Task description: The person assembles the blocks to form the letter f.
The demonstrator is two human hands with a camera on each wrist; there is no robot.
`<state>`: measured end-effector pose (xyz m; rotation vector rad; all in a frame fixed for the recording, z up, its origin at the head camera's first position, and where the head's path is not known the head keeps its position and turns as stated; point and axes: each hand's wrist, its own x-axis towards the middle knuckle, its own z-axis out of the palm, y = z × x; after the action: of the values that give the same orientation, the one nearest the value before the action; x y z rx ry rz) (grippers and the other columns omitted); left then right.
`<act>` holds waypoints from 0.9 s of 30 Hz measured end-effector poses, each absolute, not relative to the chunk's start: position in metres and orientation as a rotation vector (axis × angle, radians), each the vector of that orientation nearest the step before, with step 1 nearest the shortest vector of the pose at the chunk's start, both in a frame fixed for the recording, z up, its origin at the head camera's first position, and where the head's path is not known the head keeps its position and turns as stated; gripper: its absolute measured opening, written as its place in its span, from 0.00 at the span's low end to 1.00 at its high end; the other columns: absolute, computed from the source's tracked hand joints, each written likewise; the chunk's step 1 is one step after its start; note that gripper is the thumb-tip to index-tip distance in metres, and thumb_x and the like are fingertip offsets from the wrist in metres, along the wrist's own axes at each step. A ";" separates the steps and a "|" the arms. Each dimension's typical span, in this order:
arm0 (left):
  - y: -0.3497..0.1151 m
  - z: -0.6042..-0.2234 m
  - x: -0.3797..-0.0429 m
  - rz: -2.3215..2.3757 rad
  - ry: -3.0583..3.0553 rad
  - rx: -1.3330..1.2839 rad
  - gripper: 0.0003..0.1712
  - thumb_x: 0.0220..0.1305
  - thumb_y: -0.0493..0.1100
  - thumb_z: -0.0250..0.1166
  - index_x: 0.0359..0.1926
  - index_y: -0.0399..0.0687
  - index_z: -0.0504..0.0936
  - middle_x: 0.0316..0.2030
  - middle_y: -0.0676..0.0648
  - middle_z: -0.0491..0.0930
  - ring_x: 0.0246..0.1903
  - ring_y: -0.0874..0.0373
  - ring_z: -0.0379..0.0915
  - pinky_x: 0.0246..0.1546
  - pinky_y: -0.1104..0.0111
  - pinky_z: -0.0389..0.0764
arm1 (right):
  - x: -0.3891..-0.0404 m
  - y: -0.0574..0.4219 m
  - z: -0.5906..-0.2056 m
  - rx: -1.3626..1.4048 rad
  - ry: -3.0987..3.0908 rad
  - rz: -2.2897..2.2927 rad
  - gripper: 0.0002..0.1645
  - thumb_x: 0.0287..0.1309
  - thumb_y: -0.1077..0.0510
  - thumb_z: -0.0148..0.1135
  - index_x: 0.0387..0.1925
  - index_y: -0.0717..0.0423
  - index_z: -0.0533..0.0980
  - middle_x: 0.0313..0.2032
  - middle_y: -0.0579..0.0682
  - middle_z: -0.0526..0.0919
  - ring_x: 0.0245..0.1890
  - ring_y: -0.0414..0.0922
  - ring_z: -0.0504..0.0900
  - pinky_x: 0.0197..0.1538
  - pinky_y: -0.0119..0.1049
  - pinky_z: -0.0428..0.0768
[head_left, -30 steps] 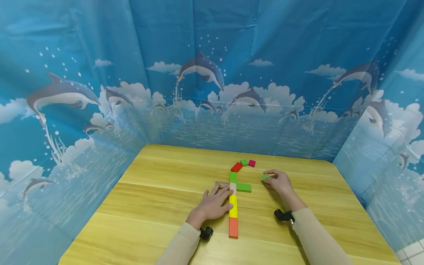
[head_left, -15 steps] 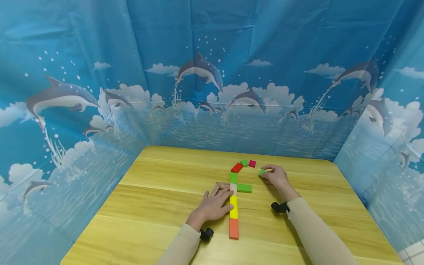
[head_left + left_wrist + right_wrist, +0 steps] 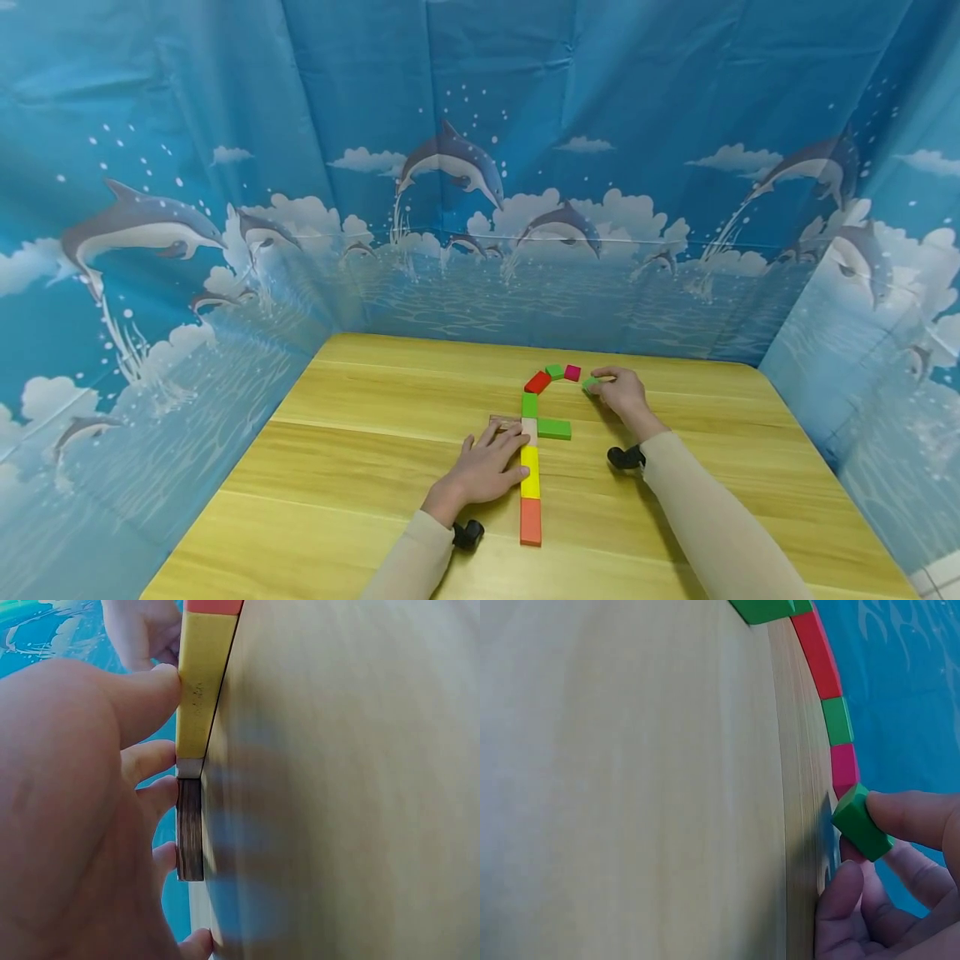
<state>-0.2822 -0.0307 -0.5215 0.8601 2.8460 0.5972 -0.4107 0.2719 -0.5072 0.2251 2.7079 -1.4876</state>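
Note:
My right hand (image 3: 624,395) pinches a small green block (image 3: 862,822) between thumb and fingers, close beside the magenta block (image 3: 572,372) that ends a curved row. Back along that curve lie a green block (image 3: 554,371), a red block (image 3: 537,382) and another green block (image 3: 529,405). My left hand (image 3: 483,472) rests with fingers spread over the straight part of the row. Its fingertips touch the yellow block (image 3: 201,682), the pale block (image 3: 529,427) and the dark brown block (image 3: 190,829), which sticks out to the left.
A longer green block (image 3: 554,429) juts right from the row, and an orange-red block (image 3: 530,522) forms its near end. Everything lies on a wooden table (image 3: 337,450). A blue dolphin-print curtain (image 3: 480,275) hangs behind the far edge.
My right hand has carried the green block left and a little away from me, closer to the magenta block. The left hand has stayed on the row.

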 end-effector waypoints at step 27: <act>-0.031 -0.513 -0.281 0.619 2.811 0.847 0.33 0.77 0.60 0.49 0.78 0.58 0.60 0.78 0.52 0.52 0.78 0.47 0.39 0.68 0.35 0.48 | -0.425 0.267 -0.514 0.295 2.775 -1.400 0.22 0.68 0.52 0.62 0.59 0.57 0.80 0.64 0.63 0.73 0.52 0.60 0.76 0.46 0.51 0.77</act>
<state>-0.2809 -0.0313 -0.5132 0.8466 2.8113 0.6186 -0.4246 0.2668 -0.5141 0.2954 2.7751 -1.4003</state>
